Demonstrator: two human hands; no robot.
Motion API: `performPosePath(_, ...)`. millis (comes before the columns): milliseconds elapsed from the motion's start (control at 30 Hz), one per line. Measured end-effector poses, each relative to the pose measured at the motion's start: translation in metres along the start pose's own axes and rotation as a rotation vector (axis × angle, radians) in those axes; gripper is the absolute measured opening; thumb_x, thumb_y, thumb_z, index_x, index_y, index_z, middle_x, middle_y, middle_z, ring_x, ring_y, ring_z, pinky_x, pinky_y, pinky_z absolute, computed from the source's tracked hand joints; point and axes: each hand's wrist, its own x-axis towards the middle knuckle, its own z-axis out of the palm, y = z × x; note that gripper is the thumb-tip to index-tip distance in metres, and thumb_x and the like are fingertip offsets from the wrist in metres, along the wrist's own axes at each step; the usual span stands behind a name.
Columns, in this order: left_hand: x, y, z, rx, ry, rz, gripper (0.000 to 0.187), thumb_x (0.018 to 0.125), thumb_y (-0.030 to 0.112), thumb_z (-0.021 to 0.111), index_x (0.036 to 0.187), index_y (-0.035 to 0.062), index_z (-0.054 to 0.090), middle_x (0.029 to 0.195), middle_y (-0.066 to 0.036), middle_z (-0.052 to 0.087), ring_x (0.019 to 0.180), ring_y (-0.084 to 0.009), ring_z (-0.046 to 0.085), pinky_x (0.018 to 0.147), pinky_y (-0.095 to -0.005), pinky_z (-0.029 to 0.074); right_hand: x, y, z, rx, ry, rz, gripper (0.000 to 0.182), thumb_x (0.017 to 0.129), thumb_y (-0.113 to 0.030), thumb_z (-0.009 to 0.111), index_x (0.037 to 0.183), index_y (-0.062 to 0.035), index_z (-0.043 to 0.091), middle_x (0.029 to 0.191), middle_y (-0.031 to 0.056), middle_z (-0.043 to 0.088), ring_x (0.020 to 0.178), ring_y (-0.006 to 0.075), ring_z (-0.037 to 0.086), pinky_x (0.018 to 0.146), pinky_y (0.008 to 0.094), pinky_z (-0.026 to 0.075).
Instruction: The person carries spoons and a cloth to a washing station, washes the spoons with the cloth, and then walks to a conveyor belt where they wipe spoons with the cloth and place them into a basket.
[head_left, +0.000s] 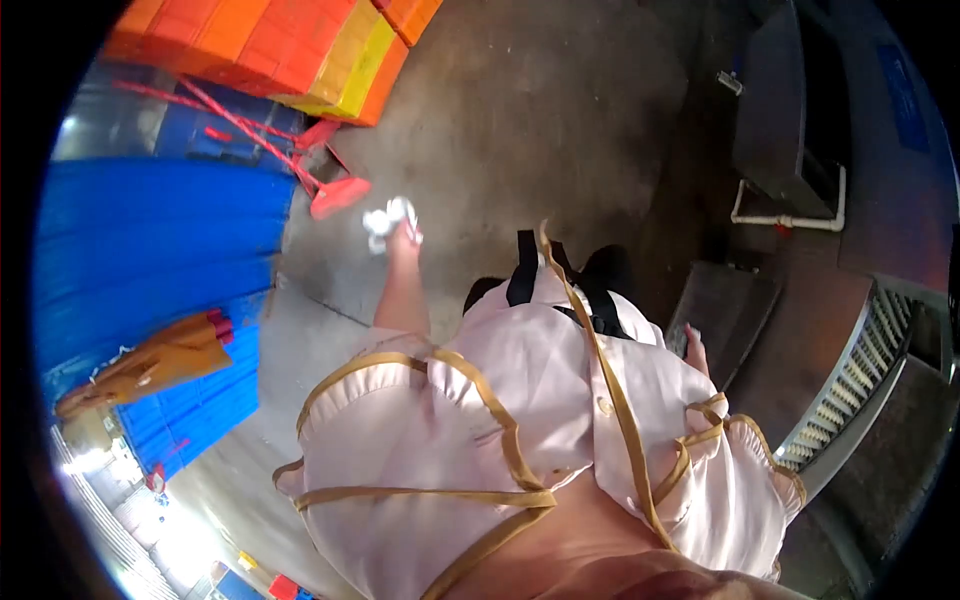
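My left hand (405, 236) is stretched forward, low over the concrete floor, with its fingers closed round a crumpled white item (388, 218). Glare washes that item out, so I cannot make out whether it is cloth, paper or plastic. At my other side, my right hand (693, 350) hangs beside my hip, partly covered by my pale pink blouse (540, 385). Its fingers are too small and blurred to read. A flat grey panel (725, 305) lies just past the right hand.
Orange and yellow crates (290, 45) are stacked ahead on the left. Red long-handled dustpans (340, 195) stand by them, near blue ribbed containers (160, 230) and a brown apron-like cloth (160, 365). To the right are a metal cabinet (770, 100), a white pipe (790, 221) and a slatted conveyor (845, 375).
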Motion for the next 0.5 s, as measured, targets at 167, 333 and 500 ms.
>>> performPosePath(167, 0.032, 0.073, 0.283, -0.056, -0.339, 0.04, 0.021, 0.077, 0.004, 0.055, 0.097, 0.0036, 0.05, 0.076, -0.008, 0.054, 0.062, -0.0185, 0.053, 0.048, -0.0268, 0.044, 0.014, -0.034, 0.038, 0.296, -0.102, 0.249, 0.014, 0.079, -0.027, 0.058, 0.078, -0.0132, 0.055, 0.067, 0.0036, 0.055, 0.058, 0.0196, 0.055, 0.053, 0.0353, 0.049)
performPosePath(333, 0.054, 0.054, 0.43, -0.063, -0.216, -0.013, 0.024, 0.077, 0.004, 0.053, 0.1, 0.006, 0.047, 0.07, -0.006, 0.051, 0.055, -0.0193, 0.052, 0.042, -0.0282, 0.041, 0.075, -0.145, 0.097, 0.295, -0.13, 0.169, 0.014, 0.079, -0.027, 0.058, 0.078, -0.0134, 0.055, 0.067, 0.0036, 0.055, 0.058, 0.019, 0.054, 0.053, 0.0345, 0.048)
performPosePath(500, 0.15, -0.03, 0.412, -0.021, -0.181, 0.005, 0.025, 0.076, 0.004, 0.053, 0.101, 0.0074, 0.05, 0.078, -0.006, 0.054, 0.059, -0.0188, 0.053, 0.043, -0.0304, 0.042, 0.139, -0.318, 0.181, 0.127, -0.074, -0.066, 0.013, 0.078, -0.027, 0.058, 0.078, -0.0137, 0.055, 0.067, 0.0035, 0.055, 0.058, 0.0185, 0.054, 0.052, 0.0337, 0.048)
